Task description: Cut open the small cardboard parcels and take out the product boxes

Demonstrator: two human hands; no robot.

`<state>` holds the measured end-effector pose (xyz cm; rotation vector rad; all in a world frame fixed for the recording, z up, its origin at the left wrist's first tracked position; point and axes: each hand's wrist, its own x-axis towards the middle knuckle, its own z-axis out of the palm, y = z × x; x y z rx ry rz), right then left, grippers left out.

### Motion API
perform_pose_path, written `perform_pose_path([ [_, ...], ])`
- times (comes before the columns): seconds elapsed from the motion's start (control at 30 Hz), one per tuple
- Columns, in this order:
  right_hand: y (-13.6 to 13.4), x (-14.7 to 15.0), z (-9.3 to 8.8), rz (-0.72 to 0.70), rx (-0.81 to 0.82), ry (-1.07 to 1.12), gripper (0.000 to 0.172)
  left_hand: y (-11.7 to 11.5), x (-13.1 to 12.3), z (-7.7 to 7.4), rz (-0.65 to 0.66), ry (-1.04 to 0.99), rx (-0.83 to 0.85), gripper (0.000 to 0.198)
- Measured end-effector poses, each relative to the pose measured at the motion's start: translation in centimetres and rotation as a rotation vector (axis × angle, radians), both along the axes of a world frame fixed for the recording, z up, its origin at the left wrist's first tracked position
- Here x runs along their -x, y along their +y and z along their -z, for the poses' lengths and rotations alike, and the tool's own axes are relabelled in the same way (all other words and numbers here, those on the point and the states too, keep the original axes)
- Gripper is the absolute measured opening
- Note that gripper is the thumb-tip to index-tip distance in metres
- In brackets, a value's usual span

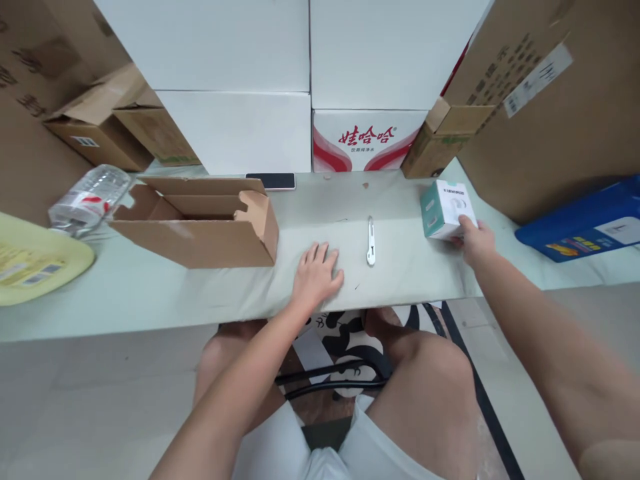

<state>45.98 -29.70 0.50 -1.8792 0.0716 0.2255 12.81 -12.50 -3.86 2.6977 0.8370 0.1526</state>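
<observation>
My right hand grips the near right corner of a small white and green carton at the right of the table, thumb on the front and fingers behind it. On the tabletop in the middle, my left hand lies flat with its fingers spread and holds nothing. Between the two hands is a white utility knife, lying lengthwise away from me. Left of my left hand stands an open brown cardboard box with its top flaps up; its bottom inside is hidden.
Stacked white cartons line the table's back. A dark phone-like slab lies before them. Clear plastic bottle and yellow jug are at left, a blue bottle at right. Small brown boxes stand at the back; the table's front edge is near my knees.
</observation>
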Motion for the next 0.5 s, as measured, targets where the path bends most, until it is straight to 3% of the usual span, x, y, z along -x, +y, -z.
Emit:
perform_pose_path([
  [0.1, 0.7, -2.7, -0.1, 0.065, 0.161, 0.036, 0.027, 0.0, -0.2, 0.3, 0.008, 0.044, -0.079, 0.057],
  [0.23, 2.9, -5.7, -0.4, 0.025, 0.242, 0.073, 0.038, 0.2, -0.3, 0.6, 0.016, 0.054, -0.119, 0.057],
  [0.5, 8.5, -10.5, -0.4, -0.033, 0.133, 0.055, 0.026, 0.4, -0.6, 0.7, 0.011, 0.050, -0.130, 0.056],
])
